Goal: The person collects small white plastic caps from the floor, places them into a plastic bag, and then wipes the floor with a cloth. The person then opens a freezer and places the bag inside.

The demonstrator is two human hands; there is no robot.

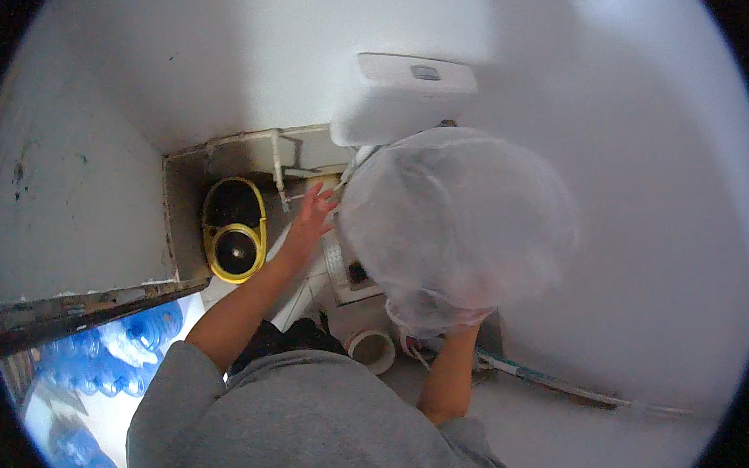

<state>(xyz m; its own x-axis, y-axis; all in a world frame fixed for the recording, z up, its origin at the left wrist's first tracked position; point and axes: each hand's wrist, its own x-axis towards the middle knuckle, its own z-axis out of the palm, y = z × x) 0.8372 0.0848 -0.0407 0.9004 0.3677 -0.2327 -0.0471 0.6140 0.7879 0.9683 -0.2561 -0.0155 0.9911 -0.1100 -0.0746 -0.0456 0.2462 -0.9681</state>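
Observation:
A large translucent plastic bag [457, 216] balloons out in front of me, its film blurred. My right hand [474, 292] shows faintly through the film at the bag's lower side, and it appears to hold the bag there. The film hides its fingers. To the left of the bag, my left hand [315, 213] is raised with its fingers apart and nothing in it. Its fingertips are close to the bag's left edge; whether they touch it I cannot tell. Under the bag, a white squat toilet pan [346, 295] is partly covered.
A white cistern [405, 97] hangs on the wall above the bag. Pipes [277, 159] and a yellow-rimmed black bucket [236, 226] stand at left. A pale round container [372, 350] sits near my feet. A hose [551, 381] runs along the right wall. Large blue bottles [111, 353] lie beyond the doorway.

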